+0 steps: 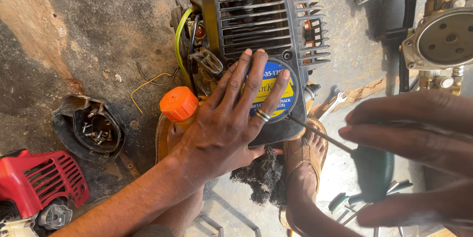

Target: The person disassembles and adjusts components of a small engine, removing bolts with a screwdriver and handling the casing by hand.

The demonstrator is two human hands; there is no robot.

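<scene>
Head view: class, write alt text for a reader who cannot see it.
A left hand presses flat on a small grey engine on the ground, while the right hand holds a green-handled screwdriver to its lower edge. An orange cap sits beside it.

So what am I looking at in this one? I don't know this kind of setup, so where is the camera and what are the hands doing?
The camera sits on the person's head and looks down at their own two bare hands. The left hand lies flat on a small grey engine, its fingers spread over a round blue and yellow label. The right hand, blurred and close to the lens, holds a screwdriver with a dark green handle, its tip at the engine's housing. The engine stands on a rough concrete floor, between the person's sandalled feet. An orange cap sits beside it; a red engine cover and a black cup of screws lie to the left.
</scene>
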